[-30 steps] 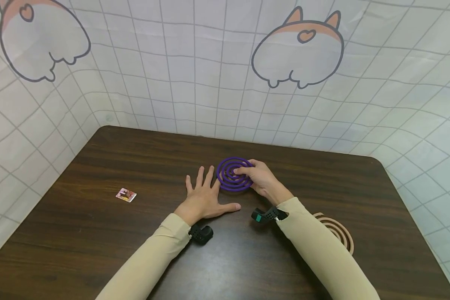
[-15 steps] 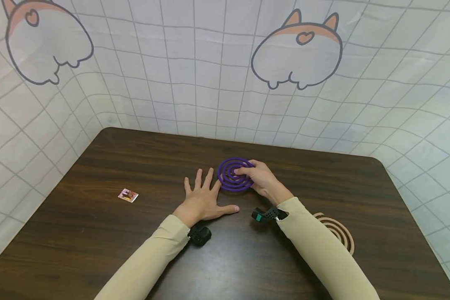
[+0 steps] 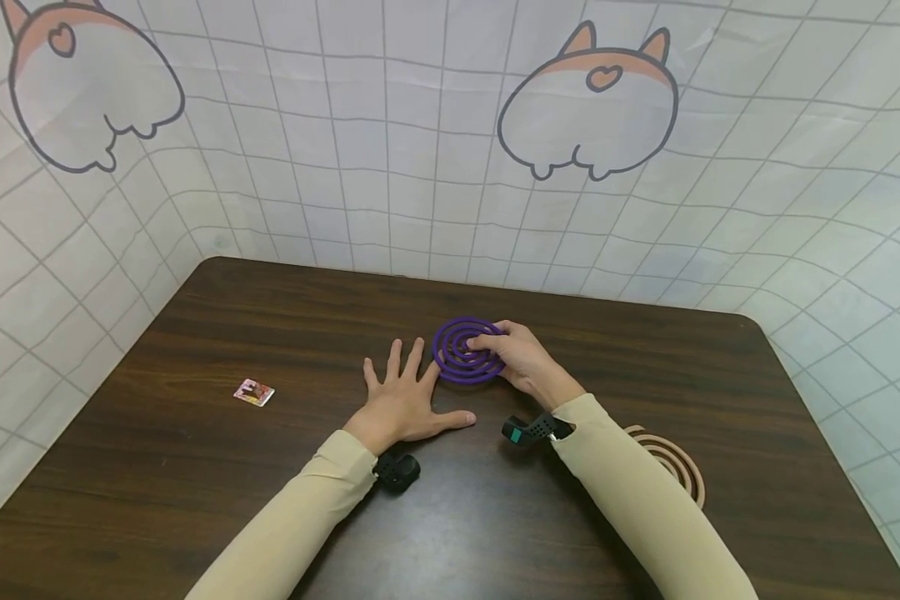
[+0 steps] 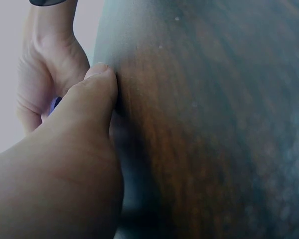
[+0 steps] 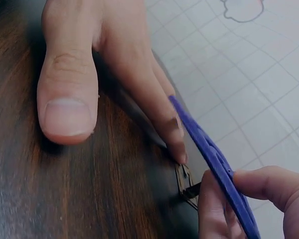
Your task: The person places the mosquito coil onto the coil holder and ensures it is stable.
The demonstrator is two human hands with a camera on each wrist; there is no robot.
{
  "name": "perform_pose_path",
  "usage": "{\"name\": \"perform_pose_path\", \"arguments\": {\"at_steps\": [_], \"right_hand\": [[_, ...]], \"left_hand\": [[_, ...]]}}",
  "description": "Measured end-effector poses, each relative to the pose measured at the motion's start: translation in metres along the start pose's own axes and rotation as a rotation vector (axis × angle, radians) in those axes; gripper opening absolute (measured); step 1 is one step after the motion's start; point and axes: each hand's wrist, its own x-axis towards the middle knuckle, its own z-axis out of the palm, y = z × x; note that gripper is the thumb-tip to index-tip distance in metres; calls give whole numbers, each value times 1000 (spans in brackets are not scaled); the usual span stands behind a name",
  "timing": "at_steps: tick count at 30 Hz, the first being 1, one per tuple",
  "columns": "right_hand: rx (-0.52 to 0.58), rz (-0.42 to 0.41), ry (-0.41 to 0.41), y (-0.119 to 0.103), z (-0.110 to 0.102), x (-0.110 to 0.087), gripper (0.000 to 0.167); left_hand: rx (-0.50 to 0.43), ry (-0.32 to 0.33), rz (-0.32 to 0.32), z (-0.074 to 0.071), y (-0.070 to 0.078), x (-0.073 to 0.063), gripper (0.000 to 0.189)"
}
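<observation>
A purple mosquito coil [image 5: 213, 160] is pinched between the thumb and fingers of my right hand [image 3: 523, 360]. In the right wrist view it tilts above the table, seen almost edge-on. Beneath it a small thin metal stand [image 5: 191, 190] lies on the tabletop. My left hand [image 3: 401, 405] rests palm down on the table with its fingers spread. One of its fingertips reaches the stand in the right wrist view. The coil partly covers that finger's tip in the head view. Whether the coil touches the stand cannot be seen clearly.
A beige mosquito coil [image 3: 688, 460] lies on the dark wooden table [image 3: 150, 467] at the right, partly behind my right sleeve. Towards the left is a small colourful card [image 3: 253, 392]. A white gridded curtain [image 3: 390, 167] hangs behind the table's back edge.
The head view tilts and shifts a little. My left hand edges very slightly left; my right hand keeps its pinch on the purple mosquito coil at the same place.
</observation>
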Motion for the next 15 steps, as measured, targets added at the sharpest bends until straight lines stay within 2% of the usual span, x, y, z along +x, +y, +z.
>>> {"name": "perform_pose_path", "arguments": {"at_steps": [4, 8, 12, 15], "right_hand": [[-37, -10, 17, -1, -4, -3, 45], [-132, -25, 39, -3, -10, -7, 49], [-212, -32, 58, -7, -15, -14, 43], [-222, -33, 64, -9, -19, -18, 38]], "left_hand": [[6, -8, 0, 0, 2, 0, 110], [5, -8, -1, 1, 2, 0, 110], [8, -6, -7, 1, 2, 1, 110], [11, -7, -10, 2, 1, 1, 110]]}}
